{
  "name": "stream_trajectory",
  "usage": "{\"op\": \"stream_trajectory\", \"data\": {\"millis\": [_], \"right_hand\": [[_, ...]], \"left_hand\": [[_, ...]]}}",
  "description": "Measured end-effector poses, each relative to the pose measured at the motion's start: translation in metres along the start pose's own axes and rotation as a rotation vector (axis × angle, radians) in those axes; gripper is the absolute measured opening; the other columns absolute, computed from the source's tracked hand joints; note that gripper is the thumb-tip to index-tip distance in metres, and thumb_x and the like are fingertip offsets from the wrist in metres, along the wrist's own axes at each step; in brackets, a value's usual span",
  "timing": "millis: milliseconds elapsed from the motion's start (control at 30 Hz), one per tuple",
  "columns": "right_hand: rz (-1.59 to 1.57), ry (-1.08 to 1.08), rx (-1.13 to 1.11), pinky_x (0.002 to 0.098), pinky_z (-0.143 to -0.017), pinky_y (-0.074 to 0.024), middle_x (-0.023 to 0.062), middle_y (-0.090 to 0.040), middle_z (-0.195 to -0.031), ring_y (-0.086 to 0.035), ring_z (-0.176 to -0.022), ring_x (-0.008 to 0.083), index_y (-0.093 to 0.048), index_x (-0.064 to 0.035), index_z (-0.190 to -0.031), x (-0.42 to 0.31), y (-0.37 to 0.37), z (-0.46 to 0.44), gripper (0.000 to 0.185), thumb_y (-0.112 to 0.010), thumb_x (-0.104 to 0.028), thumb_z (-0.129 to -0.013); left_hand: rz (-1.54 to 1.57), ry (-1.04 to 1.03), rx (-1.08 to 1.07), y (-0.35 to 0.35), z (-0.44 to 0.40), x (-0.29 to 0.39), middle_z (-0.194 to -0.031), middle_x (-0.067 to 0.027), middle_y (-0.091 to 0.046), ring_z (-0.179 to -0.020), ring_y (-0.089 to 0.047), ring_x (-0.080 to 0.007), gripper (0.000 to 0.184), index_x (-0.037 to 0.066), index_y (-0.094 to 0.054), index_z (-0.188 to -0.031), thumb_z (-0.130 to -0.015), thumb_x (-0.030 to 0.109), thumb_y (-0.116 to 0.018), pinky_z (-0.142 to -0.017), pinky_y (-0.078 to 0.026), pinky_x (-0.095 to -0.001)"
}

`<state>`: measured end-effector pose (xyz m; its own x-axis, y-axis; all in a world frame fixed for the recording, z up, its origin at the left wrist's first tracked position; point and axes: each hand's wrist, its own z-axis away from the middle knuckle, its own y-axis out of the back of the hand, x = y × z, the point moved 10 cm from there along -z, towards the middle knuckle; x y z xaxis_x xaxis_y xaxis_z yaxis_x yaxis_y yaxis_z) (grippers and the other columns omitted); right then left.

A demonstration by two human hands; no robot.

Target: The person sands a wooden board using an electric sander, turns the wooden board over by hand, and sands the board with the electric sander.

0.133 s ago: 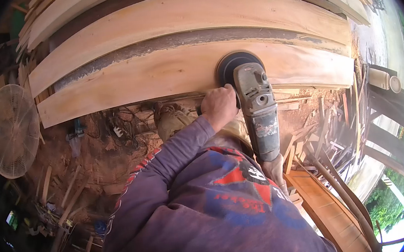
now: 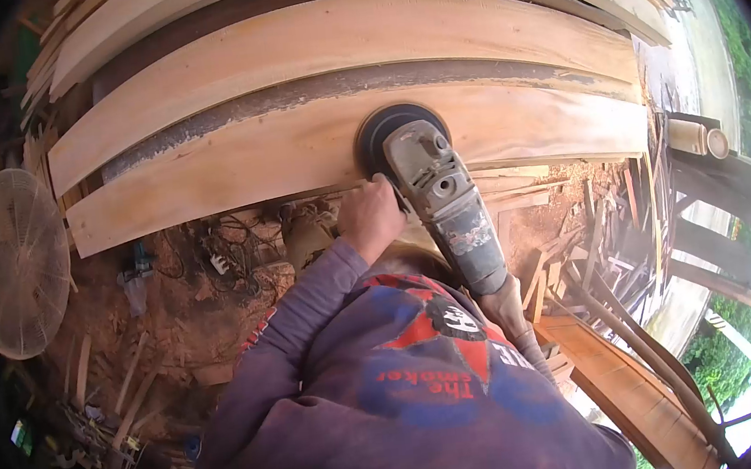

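Note:
An angle sander (image 2: 445,200) with a grey, worn body rests its round black disc (image 2: 373,143) on the nearest pale wooden board (image 2: 257,155). My left hand (image 2: 371,217) is closed in a fist at the side handle by the sander's head; the handle itself is mostly hidden by the fingers. Farther back, my right hand (image 2: 503,302) wraps round the rear end of the sander's body, its fingers partly out of sight beneath. The tool slants, with its head toward the upper left and its rear close to my body.
Beyond the near board lie a second pale board (image 2: 319,43) and stacked planks (image 2: 143,25). A round fan (image 2: 15,263) stands at the left. Wood offcuts (image 2: 602,252) and sawdust cover the ground. An orange-brown wooden panel (image 2: 615,383) leans at the lower right.
The sander has shifted left along the near board and become more slanted. Both my hands have moved left with it, keeping their grip. The whole view has also shifted slightly.

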<state>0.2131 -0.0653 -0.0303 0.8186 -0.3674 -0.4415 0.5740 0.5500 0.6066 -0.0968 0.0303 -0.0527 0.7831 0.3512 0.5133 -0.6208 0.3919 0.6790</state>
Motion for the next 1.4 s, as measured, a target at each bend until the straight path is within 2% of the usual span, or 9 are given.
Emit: {"op": "stream_trajectory", "data": {"millis": [300, 367, 533, 633, 767, 1067, 1200, 1300, 1400], "right_hand": [[-0.041, 0.230, -0.085, 0.0480, -0.089, -0.0553, 0.0291, -0.071, -0.107, -0.068, -0.105, 0.0463, -0.063, 0.0015, -0.123, -0.199, -0.162, 0.011, 0.055, -0.077, -0.024, -0.076], [0.110, 0.184, -0.157, 0.0506, -0.088, -0.0551, 0.0314, -0.071, -0.104, -0.068, -0.101, 0.0481, -0.063, 0.0026, -0.120, -0.215, -0.186, 0.006, 0.056, -0.077, -0.024, -0.073], [0.240, 0.277, -0.210, 0.0548, -0.083, -0.0547, 0.0334, -0.070, -0.094, -0.068, -0.091, 0.0511, -0.063, 0.0024, -0.112, -0.288, -0.209, 0.003, 0.053, -0.076, -0.025, -0.070], [0.219, 0.299, -0.228, 0.0558, -0.082, -0.0548, 0.0319, -0.070, -0.092, -0.068, -0.089, 0.0508, -0.063, 0.0022, -0.108, -0.298, -0.213, -0.001, 0.051, -0.078, -0.028, -0.070], [0.196, 0.236, -0.159, 0.0518, -0.081, -0.0566, 0.0300, -0.072, -0.096, -0.070, -0.094, 0.0475, -0.065, 0.0014, -0.114, -0.273, -0.179, -0.002, 0.055, -0.080, -0.029, -0.071], [0.049, 0.074, -0.032, 0.0435, -0.082, -0.0577, 0.0299, -0.072, -0.099, -0.072, -0.103, 0.0399, -0.070, 0.0041, -0.110, -0.175, -0.093, -0.005, 0.042, -0.079, -0.019, -0.075], [0.034, 0.048, 0.037, 0.0415, -0.080, -0.0576, 0.0294, -0.073, -0.097, -0.074, -0.101, 0.0367, -0.070, 0.0076, -0.106, -0.119, -0.056, -0.009, 0.041, -0.079, -0.020, -0.076], [0.032, 0.009, 0.045, 0.0402, -0.082, -0.0571, 0.0257, -0.076, -0.099, -0.075, -0.098, 0.0310, -0.070, 0.0086, -0.107, -0.078, -0.039, -0.010, 0.044, -0.081, -0.021, -0.076], [-0.020, -0.025, 0.024, 0.0388, -0.083, -0.0564, 0.0229, -0.076, -0.100, -0.074, -0.098, 0.0282, -0.070, 0.0093, -0.106, -0.050, -0.035, -0.004, 0.045, -0.083, -0.020, -0.075]], "left_hand": [[0.071, 0.272, 0.207, 0.121, 0.093, -0.261, -0.094, -0.0285, -0.072, -0.093, -0.069, -0.0484, 0.029, 0.000, -0.065, -0.103, -0.081, 0.019, -0.071, -0.083, -0.055, -0.0562], [0.106, 0.325, 0.247, 0.141, 0.114, -0.292, -0.092, -0.0279, -0.071, -0.092, -0.068, -0.0494, 0.030, 0.002, -0.066, -0.105, -0.081, 0.019, -0.071, -0.081, -0.054, -0.0565], [0.227, 0.349, 0.400, 0.170, 0.142, -0.339, -0.090, -0.0265, -0.072, -0.090, -0.068, -0.0490, 0.022, 0.001, -0.071, -0.083, -0.080, 0.022, -0.074, -0.079, -0.053, -0.0549], [0.084, 0.519, 0.332, 0.164, 0.141, -0.356, -0.091, -0.0272, -0.072, -0.091, -0.068, -0.0489, 0.025, 0.002, -0.072, -0.089, -0.080, 0.025, -0.074, -0.080, -0.054, -0.0550], [0.255, 0.400, 0.309, 0.124, 0.113, -0.337, -0.094, -0.0271, -0.072, -0.093, -0.069, -0.0481, 0.032, 0.002, -0.070, -0.098, -0.080, 0.028, -0.074, -0.082, -0.054, -0.0549], [0.085, 0.267, 0.035, 0.108, 0.036, -0.181, -0.091, -0.0247, -0.073, -0.089, -0.074, -0.0406, 0.031, -0.001, -0.064, -0.099, -0.080, 0.021, -0.074, -0.080, -0.060, -0.0482], [0.068, 0.155, 0.001, 0.087, 0.014, -0.119, -0.087, -0.0223, -0.074, -0.083, -0.076, -0.0350, 0.027, -0.003, -0.064, -0.096, -0.080, 0.015, -0.074, -0.073, -0.061, -0.0429], [0.122, 0.083, -0.069, 0.059, -0.009, -0.076, -0.087, -0.0234, -0.074, -0.085, -0.075, -0.0389, 0.030, -0.002, -0.064, -0.097, -0.078, 0.019, -0.076, -0.076, -0.060, -0.0479], [0.125, -0.071, 0.000, 0.054, -0.016, -0.044, -0.085, -0.0243, -0.074, -0.083, -0.075, -0.0374, 0.029, -0.005, -0.063, -0.094, -0.076, 0.014, -0.075, -0.074, -0.061, -0.0456]]}}
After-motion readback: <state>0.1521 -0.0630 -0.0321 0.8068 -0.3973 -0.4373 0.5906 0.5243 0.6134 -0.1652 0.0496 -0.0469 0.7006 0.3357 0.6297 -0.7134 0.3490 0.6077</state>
